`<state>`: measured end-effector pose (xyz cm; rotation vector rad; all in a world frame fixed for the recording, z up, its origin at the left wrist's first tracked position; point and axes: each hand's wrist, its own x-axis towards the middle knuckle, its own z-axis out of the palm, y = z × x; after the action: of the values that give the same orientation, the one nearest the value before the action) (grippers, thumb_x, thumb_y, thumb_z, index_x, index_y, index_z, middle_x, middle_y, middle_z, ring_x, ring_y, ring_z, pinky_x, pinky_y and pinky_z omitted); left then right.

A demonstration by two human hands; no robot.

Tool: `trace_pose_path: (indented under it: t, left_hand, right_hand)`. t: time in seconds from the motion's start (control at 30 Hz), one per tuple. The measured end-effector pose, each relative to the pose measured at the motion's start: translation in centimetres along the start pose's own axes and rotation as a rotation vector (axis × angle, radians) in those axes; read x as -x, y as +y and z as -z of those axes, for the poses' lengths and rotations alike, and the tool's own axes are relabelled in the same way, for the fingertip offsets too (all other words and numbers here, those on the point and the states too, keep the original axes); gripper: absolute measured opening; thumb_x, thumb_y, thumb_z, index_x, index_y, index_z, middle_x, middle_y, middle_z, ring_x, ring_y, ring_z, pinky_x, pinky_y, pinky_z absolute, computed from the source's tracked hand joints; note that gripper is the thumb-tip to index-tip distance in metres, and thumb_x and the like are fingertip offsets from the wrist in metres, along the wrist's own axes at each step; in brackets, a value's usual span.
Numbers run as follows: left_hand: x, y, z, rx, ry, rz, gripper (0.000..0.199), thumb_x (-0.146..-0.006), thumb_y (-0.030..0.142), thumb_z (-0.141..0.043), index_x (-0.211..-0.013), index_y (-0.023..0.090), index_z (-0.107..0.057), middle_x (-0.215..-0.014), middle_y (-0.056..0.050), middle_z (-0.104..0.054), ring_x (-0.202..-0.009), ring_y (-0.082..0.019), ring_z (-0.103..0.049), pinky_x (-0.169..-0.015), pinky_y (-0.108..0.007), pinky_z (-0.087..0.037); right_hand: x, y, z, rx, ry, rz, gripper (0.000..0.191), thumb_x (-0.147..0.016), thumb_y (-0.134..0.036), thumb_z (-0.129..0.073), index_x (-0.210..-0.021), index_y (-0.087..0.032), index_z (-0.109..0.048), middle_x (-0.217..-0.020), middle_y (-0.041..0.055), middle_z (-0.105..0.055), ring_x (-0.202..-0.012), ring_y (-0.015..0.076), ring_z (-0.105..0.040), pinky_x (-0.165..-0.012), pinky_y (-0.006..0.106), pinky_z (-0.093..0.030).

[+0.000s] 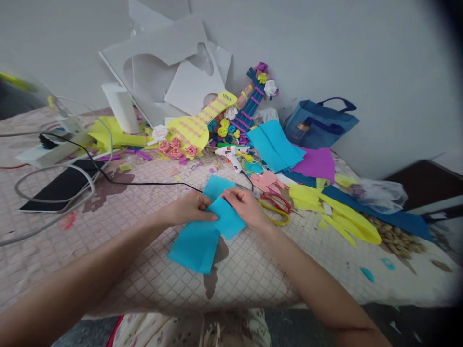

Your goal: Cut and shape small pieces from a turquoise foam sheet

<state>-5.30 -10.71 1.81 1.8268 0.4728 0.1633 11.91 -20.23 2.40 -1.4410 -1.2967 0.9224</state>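
A small blue paper piece [227, 218] is pinched between my two hands above the table. My left hand [191, 208] closes its thumb and fingers on the piece's left edge. At the upper right edge, the fingers of my right hand [245, 207] are pressed together on the same piece. Beneath them a longer blue paper strip [195, 246] lies on the cloth, its far end showing beyond my hands. Just past my right hand rest scissors [277, 217] with red and yellow handles. A white glue gun [232, 156] lies farther back.
Yellow [197, 126] and dark blue [249, 108] paper guitars stand at the back, near folded blue paper [275, 145]. Yellow paper strips [336, 217] and peanuts [392, 238] lie right. Left are a black tablet [65, 187], cables and a power strip [45, 152].
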Motion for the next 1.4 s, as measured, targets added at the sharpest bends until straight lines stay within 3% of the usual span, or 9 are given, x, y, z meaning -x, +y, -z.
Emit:
trace_pose_path:
  t: [0.1, 0.3, 0.37, 0.53, 0.8, 0.93, 1.07, 1.27, 1.4]
  left_hand:
    - [-0.1, -0.1, 0.5, 0.067, 0.097, 0.029, 0.034, -0.061, 0.044, -0.075, -0.052, 0.018, -0.055, -0.045, 0.003, -0.046, -0.042, -0.01, -0.042, -0.039, -0.022, -0.027]
    - [-0.4, -0.6, 1.3, 0.187, 0.299, 0.036, 0.027, -0.058, 0.041, -0.078, -0.065, 0.018, -0.067, -0.053, -0.002, -0.06, -0.054, -0.019, -0.059, -0.043, -0.025, -0.038]
    - [-0.4, -0.6, 1.3, 0.222, 0.333, 0.041, 0.028, -0.056, 0.041, -0.079, -0.068, 0.017, -0.068, -0.055, -0.003, -0.063, -0.057, -0.02, -0.061, -0.045, -0.026, -0.041]
    - [-0.5, -0.3, 1.5, 0.285, 0.393, 0.067, 0.034, -0.056, 0.044, -0.08, -0.074, 0.016, -0.069, -0.058, -0.004, -0.065, -0.06, -0.022, -0.062, -0.046, -0.027, -0.043]
    - [-0.6, -0.4, 1.3, 0.304, 0.447, 0.08, 0.041, -0.06, 0.05, -0.076, -0.074, 0.014, -0.066, -0.065, -0.005, -0.064, -0.06, -0.017, -0.059, -0.051, -0.026, -0.044]
    - [-0.6, -0.2, 1.2, 0.326, 0.486, 0.04, 0.049, -0.063, 0.048, -0.075, -0.095, 0.013, -0.062, -0.07, -0.003, -0.064, -0.065, -0.016, -0.059, -0.058, -0.027, -0.046]
    - [-0.5, -0.2, 1.1, 0.267, 0.533, -0.033, 0.06, -0.065, 0.045, -0.074, -0.112, 0.014, -0.052, -0.06, 0.003, -0.058, -0.058, -0.014, -0.055, -0.056, -0.027, -0.045]
    - [-0.6, -0.5, 1.2, 0.211, 0.604, -0.113, 0.05, -0.07, 0.039, -0.071, -0.107, 0.016, -0.048, -0.053, 0.008, -0.051, -0.051, -0.011, -0.05, -0.051, -0.023, -0.039]
    - [-0.8, -0.8, 1.2, 0.253, 0.606, -0.095, 0.047, -0.069, 0.038, -0.072, -0.099, 0.018, -0.044, -0.054, 0.008, -0.053, -0.053, -0.012, -0.053, -0.052, -0.023, -0.043]
  right_hand:
    - [-0.1, 0.7, 0.8, -0.087, -0.034, -0.06, 0.047, -0.08, -0.064, -0.053, -0.084, -0.02, -0.069, -0.072, 0.0027, -0.062, -0.067, 0.0162, -0.053, -0.057, 0.027, -0.039]
    - [-0.3, 1.9, 1.2, -0.2, 0.011, -0.047, 0.032, -0.072, -0.05, -0.071, -0.07, -0.02, -0.06, -0.062, -0.0035, -0.052, -0.058, 0.0109, -0.046, -0.057, 0.025, -0.037]
    - [-0.3, 2.1, 0.7, -0.278, 0.071, -0.066, 0.031, -0.072, -0.049, -0.071, -0.08, -0.021, -0.061, -0.068, -0.0024, -0.056, -0.063, 0.0123, -0.051, -0.059, 0.025, -0.041]
    - [-0.2, 2.2, -0.3, -0.454, 0.005, -0.146, 0.042, -0.067, -0.041, -0.076, -0.1, -0.024, -0.058, -0.087, 0.0018, -0.065, -0.08, 0.0178, -0.061, -0.069, 0.031, -0.048]
    - [-0.3, 1.9, -0.3, -0.412, 0.142, -0.056, 0.039, -0.068, -0.035, -0.074, -0.099, -0.023, -0.054, -0.068, -0.0054, -0.055, -0.065, 0.0126, -0.053, -0.064, 0.026, -0.043]
    - [-0.3, 1.8, -0.1, -0.382, 0.154, -0.047, 0.049, -0.069, -0.037, -0.073, -0.11, -0.024, -0.049, -0.072, -0.0037, -0.057, -0.07, 0.0153, -0.055, -0.069, 0.03, -0.046]
    - [-0.2, 2.0, 0.0, -0.344, 0.162, -0.016, 0.053, -0.074, -0.037, -0.07, -0.119, -0.026, -0.045, -0.07, -0.0042, -0.055, -0.07, 0.0155, -0.055, -0.069, 0.031, -0.045]
    - [0.3, 2.0, -0.2, -0.238, 0.125, 0.056, 0.067, -0.077, -0.038, -0.067, -0.135, -0.032, -0.033, -0.066, -0.0055, -0.05, -0.06, 0.0142, -0.048, -0.058, 0.028, -0.04]
    - [0.2, 2.2, -0.3, -0.21, 0.13, 0.128, 0.049, -0.08, -0.034, -0.065, -0.123, -0.032, -0.042, -0.067, -0.0054, -0.048, -0.059, 0.013, -0.045, -0.057, 0.027, -0.038]
